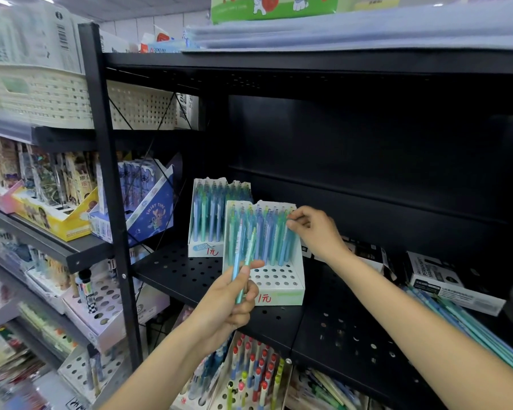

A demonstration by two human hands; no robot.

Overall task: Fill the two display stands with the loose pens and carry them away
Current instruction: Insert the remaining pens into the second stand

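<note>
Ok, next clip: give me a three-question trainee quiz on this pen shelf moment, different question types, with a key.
1. True or false: the front display stand has every hole filled.
2. Multiple choice: what does the left hand hold? A) a price tag B) a few loose pens C) a marker box
3. Short answer: where is the right hand working?

Key
1. False: its front rows of holes are empty, while the rear display stand behind it looks full.
2. B
3. At the top right of the front stand, fingers pinching the upper end of a pen standing in the back rows.
</note>
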